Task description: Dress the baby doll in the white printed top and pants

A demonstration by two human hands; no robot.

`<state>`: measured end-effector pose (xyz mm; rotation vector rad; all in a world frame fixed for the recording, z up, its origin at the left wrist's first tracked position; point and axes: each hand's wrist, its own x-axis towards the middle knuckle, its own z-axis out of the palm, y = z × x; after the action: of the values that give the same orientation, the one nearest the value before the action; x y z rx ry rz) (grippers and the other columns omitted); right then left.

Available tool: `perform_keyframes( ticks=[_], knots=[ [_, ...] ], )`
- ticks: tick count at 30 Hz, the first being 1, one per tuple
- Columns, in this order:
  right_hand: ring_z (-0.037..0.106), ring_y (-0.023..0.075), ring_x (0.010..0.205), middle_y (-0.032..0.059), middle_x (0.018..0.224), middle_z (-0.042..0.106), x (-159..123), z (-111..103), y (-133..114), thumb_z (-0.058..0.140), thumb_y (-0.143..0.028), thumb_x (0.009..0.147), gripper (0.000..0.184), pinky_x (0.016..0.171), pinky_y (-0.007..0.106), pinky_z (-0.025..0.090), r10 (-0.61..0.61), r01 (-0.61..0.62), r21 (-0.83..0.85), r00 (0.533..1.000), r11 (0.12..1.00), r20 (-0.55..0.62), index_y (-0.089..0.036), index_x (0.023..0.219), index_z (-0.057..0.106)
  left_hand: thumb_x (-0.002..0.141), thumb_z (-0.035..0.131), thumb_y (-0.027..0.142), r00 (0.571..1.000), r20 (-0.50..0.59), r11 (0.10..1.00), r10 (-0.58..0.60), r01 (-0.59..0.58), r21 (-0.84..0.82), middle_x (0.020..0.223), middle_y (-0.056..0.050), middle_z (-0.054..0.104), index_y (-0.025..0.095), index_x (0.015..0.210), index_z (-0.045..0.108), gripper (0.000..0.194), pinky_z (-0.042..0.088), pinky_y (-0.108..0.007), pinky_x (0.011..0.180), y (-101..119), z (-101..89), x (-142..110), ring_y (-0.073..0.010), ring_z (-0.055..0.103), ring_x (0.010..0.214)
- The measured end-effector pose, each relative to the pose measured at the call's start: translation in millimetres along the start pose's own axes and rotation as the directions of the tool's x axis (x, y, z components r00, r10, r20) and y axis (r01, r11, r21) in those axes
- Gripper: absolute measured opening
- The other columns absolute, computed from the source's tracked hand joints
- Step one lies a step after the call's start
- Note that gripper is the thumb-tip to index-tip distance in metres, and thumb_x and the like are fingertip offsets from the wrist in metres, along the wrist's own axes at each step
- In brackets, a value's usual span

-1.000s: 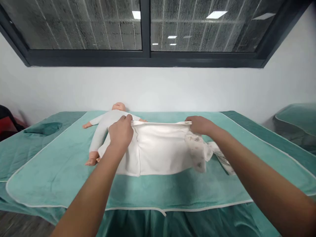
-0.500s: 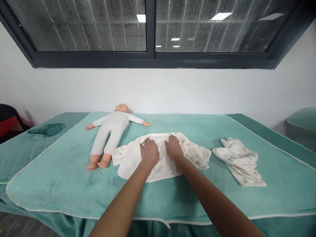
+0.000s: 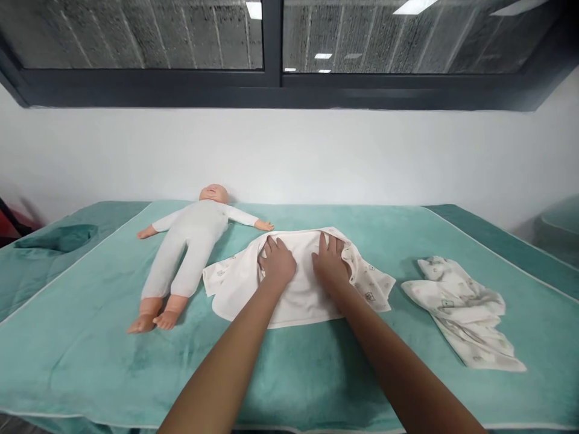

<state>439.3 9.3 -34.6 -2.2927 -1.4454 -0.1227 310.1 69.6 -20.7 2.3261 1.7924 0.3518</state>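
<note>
Two bare hands lay on a white garment point(image 3: 303, 277) near the middle of a pale teal mat point(image 3: 307, 374), the left hand point(image 3: 278, 262) at about eleven o'clock on the cloth and the right hand point(image 3: 332, 262) at about one. Each grip was spread, palm down, fingers pointing mostly toward twelve. The garment lay opened out, its patterned sleeves reaching toward nine and four o'clock.

The mat looked soft and plush, faintly creased, with thin white edging that ran along the near side at six o'clock and slanted away at ten and two. Outside that edging a darker teal cover point(image 3: 27, 277) showed on both sides, with a dark fold or lump of cloth point(image 3: 58, 238) at nine o'clock.

At ten o'clock from the garment a white-suited doll point(image 3: 192, 229) lay with arms out and head toward the wall, one hand just beside the garment's edge. At about four o'clock a crumpled patterned cloth point(image 3: 468, 313) lay apart.

A white wall point(image 3: 289, 157) rose at twelve o'clock; above it a dark window frame point(image 3: 271, 90) divided two speckled panes point(image 3: 136, 36) showing bright four-sided patches. A red and black object point(image 3: 11, 223) was cut off at nine o'clock, a rounded teal thing point(image 3: 558, 229) at three, and dark floor point(image 3: 20, 425) showed at seven.
</note>
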Motion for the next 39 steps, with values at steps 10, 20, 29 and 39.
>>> perform_keyframes(
  ticks=[10,20,29,39],
  knots=[
    [0.019,0.0362,0.141,0.0175,0.15,0.033,15.7,9.1,17.0,0.03,-0.035,0.097,0.059,0.108,0.05,0.033,-0.012,0.01,0.077,1.0,0.997,0.019,-0.014,0.152,0.026,0.097,0.03,0.034,0.965,-0.221,0.984,0.142,-0.162,-0.075,0.156,-0.027,0.023,-0.004,0.148,0.023,0.064,0.026,-0.043,0.118,-11.9,25.9,17.7,-0.0325,0.024,0.146],
    [0.027,0.0316,0.139,0.0165,0.147,0.042,25.3,6.0,36.2,0.031,-0.008,0.087,0.061,0.106,0.046,0.034,0.017,-0.019,0.036,0.998,0.999,0.053,-0.014,0.147,0.037,0.099,0.025,0.035,0.987,-0.061,0.965,0.151,-0.16,-0.208,0.157,-0.026,0.02,-0.006,0.149,0.02,0.065,0.019,-0.037,0.122,-18.6,28.5,28.1,-0.0282,0.017,0.149],
    [0.037,0.0216,0.137,0.0118,0.143,0.05,4.6,-7.4,28.2,0.035,-0.015,0.091,0.047,0.112,0.038,0.032,-0.227,0.209,0.168,0.969,0.963,0.096,-0.014,0.136,0.051,0.098,0.029,0.026,0.982,-0.059,0.97,0.177,-0.184,-0.161,0.152,-0.031,0.028,-0.01,0.143,0.032,0.058,0.023,-0.041,0.121,-16.3,28.0,28.9,-0.0309,0.022,0.147],
    [0.061,0.0256,0.096,0.0138,0.107,0.067,-34.2,-43.5,149.4,0.044,-0.039,0.087,0.038,0.086,0.039,0.047,0.194,-0.128,0.288,0.958,0.949,-0.211,-0.013,0.108,0.063,0.099,0.024,0.041,0.95,-0.08,0.954,0.301,-0.299,0.034,0.154,-0.021,0.032,0.001,0.146,0.036,0.062,0.023,-0.047,0.12,-12.0,23.0,-26.5,-0.0301,0.023,0.147]
  ],
)
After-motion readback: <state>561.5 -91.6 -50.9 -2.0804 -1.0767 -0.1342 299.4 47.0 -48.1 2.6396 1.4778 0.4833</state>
